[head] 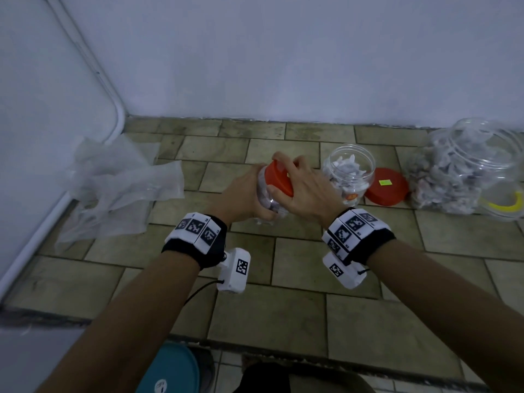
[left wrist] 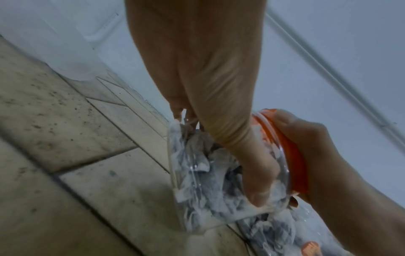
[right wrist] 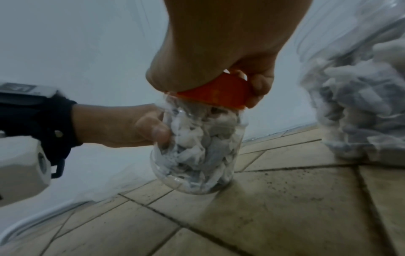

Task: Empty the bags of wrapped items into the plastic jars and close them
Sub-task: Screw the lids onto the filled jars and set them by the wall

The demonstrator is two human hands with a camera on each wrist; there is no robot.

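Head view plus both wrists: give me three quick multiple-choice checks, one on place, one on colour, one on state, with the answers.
1. Where does the loose lid lie?
A. right of the open jar
B. on the empty bags
C. on the open jar

2. What colour is the lid under the right hand?
A. yellow
B. orange-red
C. blue

3. How is the held jar standing?
A. flat on the floor
B. tilted, gripped by the left hand
C. upside down

Answers: 1 A, it rests on the floor beside that jar; 2 B, both wrist views show it orange-red; 3 B, the right wrist view shows it leaning, left fingers round its side.
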